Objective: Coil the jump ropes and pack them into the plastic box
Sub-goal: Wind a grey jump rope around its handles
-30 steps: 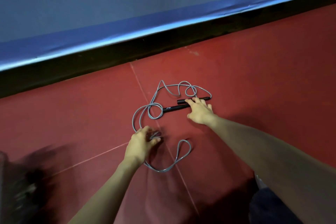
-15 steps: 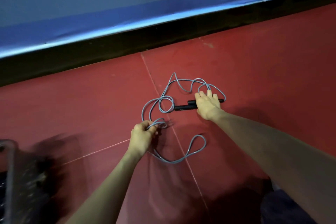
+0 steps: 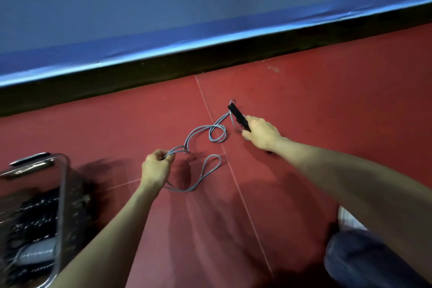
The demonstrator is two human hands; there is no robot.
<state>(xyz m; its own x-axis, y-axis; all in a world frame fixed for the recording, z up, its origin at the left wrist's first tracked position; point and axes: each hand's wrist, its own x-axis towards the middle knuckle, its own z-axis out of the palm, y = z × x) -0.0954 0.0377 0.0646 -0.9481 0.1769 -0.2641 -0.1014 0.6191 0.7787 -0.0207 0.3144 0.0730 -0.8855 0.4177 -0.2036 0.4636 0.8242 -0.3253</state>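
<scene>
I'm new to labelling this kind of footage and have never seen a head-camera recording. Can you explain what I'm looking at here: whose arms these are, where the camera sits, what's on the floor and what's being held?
There is no machine here. The camera is worn on a person's head and looks forward and down, so the two bare arms reaching in are that person's own.

The left hand is closed around a bunch of the grey jump rope, whose loops lie loose on the red floor. The right hand grips the rope's black handles and has them raised at a slant, ends pointing away.

At the lower left stands the clear plastic box. It is blurred, but dark items, probably other ropes, already lie inside. Along the far side runs a blue padded wall. The dark shape at lower right is likely the person's knee.
</scene>
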